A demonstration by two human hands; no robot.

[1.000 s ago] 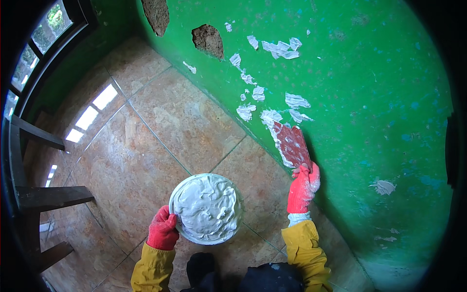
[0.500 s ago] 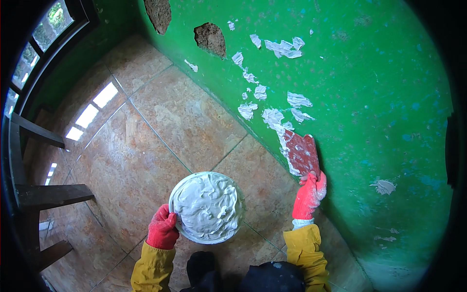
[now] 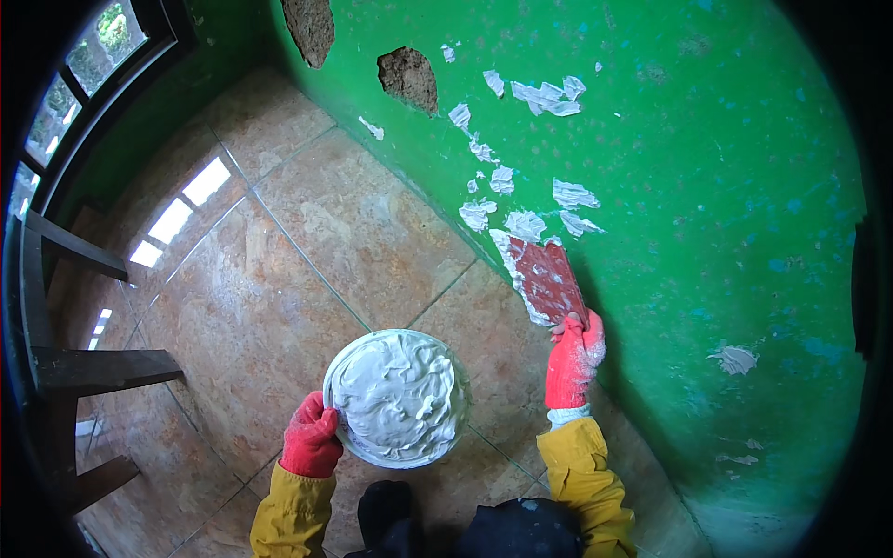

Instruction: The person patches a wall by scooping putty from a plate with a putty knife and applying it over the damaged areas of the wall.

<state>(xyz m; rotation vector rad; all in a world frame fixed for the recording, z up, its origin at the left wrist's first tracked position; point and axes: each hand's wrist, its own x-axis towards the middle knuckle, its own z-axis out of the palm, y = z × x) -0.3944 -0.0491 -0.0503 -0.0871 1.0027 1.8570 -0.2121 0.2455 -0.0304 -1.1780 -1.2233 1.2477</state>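
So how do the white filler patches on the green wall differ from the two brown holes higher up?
The white filler patches are small, many and scattered, laid over the paint; the two brown holes are larger, bare and unfilled. The patches lie near the red trowel in the right hand; the holes sit farther off. Both mark the green wall.

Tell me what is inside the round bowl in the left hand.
The round bowl held by the left hand is filled with white putty, swirled on top. The putty hides the bowl's bottom.

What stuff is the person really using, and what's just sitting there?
Using: right hand with red scraper, left hand holding round pan of white paste, green wall.
Just there: dark wooden bench, window.
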